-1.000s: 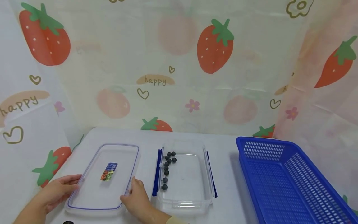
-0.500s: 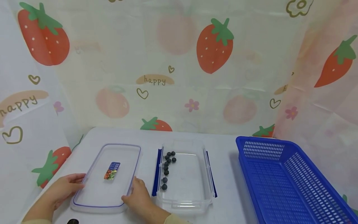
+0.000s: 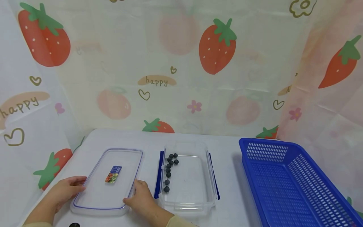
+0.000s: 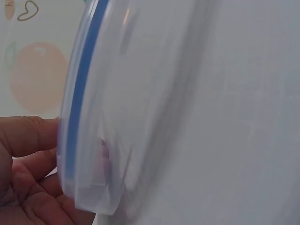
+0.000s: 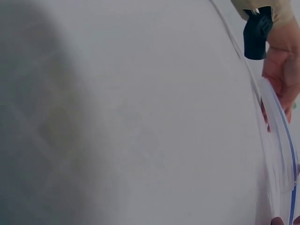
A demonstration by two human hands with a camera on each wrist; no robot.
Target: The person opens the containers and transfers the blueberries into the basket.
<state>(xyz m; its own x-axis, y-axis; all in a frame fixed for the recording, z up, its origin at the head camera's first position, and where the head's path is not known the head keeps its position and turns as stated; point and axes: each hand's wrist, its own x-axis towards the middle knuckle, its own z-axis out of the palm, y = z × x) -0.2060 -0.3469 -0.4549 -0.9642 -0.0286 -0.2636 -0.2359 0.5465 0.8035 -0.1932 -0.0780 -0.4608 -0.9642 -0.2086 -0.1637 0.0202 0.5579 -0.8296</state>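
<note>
A clear plastic container lid (image 3: 96, 198) with a blue sealing ring and a food sticker (image 3: 113, 174) is held on the left side of the table in the head view. My left hand (image 3: 65, 190) pinches its left edge; in the left wrist view that hand (image 4: 35, 173) has fingers on both sides of the rim. My right hand (image 3: 143, 200) grips the right edge near the front corner. Beside it stands the clear food container (image 3: 188, 186), its blue side latches folded out. Several blueberries (image 3: 168, 170) lie along the container's left side.
A blue perforated basket (image 3: 279, 186) stands on the right of the table. A small dark round object (image 3: 74, 224) shows at the bottom edge, below the lid. Behind the white table (image 3: 229, 176) hangs a strawberry-print curtain (image 3: 181, 78).
Both hands still hold the lid. It moved slightly to the right along with my left hand, and then its far edge dipped a little. The container, blueberries and basket stayed put.
</note>
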